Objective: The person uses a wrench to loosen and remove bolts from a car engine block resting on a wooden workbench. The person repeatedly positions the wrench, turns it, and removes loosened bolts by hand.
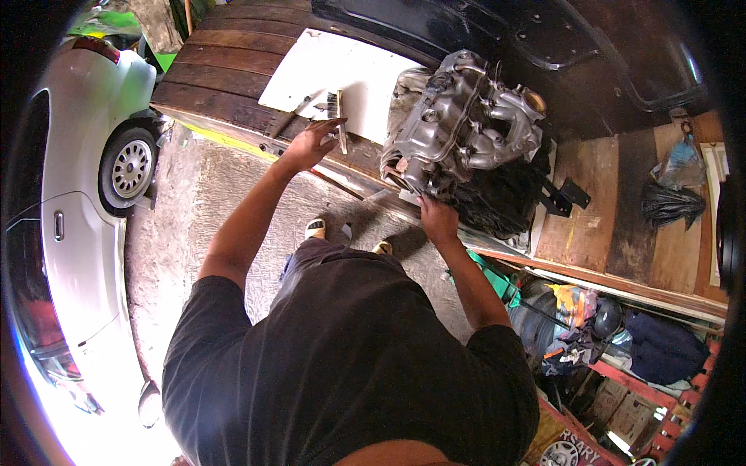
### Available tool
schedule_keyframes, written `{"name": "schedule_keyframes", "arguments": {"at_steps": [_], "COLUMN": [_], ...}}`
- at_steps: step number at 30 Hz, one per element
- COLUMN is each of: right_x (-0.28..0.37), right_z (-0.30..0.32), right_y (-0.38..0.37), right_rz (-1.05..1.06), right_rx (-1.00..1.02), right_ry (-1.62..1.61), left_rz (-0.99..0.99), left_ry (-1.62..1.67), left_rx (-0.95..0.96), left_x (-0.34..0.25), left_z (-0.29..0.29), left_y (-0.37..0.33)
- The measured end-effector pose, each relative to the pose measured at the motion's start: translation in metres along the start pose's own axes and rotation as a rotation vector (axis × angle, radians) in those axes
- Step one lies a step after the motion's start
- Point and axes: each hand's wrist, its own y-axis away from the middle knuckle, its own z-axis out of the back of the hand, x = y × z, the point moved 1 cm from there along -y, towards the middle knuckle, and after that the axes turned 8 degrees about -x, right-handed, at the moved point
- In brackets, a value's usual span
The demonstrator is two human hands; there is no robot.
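My left hand (312, 144) is over the front edge of the wooden bench, fingers stretched out and apart. Its fingertips reach a brush (339, 101) with a pale wooden handle and dark bristles; whether they press on it I cannot tell. The brush lies partly on a white board (303, 70). To the right stands a grey metal car engine (439, 116) with curved intake pipes. My right hand (439, 219) is closed at the engine's lower front edge, fingers curled and partly hidden, so what they grip does not show.
Dark cloth (501, 194) is bunched under the engine's right side. A black bracket (566, 198) lies on the boards beside it. A silver car (85, 171) is parked at left. Below the bench at right are tyres (536, 318) and a red crate (622, 380).
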Motion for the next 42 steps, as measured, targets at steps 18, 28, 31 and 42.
{"name": "schedule_keyframes", "arguments": {"at_steps": [18, 28, 31, 42], "right_x": [0.038, 0.036, 0.041, 0.052], "right_z": [-0.065, -0.11, -0.102, -0.099], "right_y": [0.013, 0.014, 0.015, 0.011], "right_rz": [-0.472, -0.442, -0.477, -0.593], "right_rx": [0.064, -0.058, -0.148, -0.161], "right_ry": [-1.025, -1.107, -1.048, -0.823], "left_rz": [-0.036, -0.031, -0.009, -0.411], "left_ry": [0.021, -0.046, 0.024, 0.024], "left_rx": [0.042, 0.041, 0.057, 0.166], "left_x": [-0.002, 0.009, 0.01, -0.067], "left_z": [-0.007, -0.003, 0.0, -0.033], "left_y": [-0.013, -0.005, -0.009, -0.075]}}
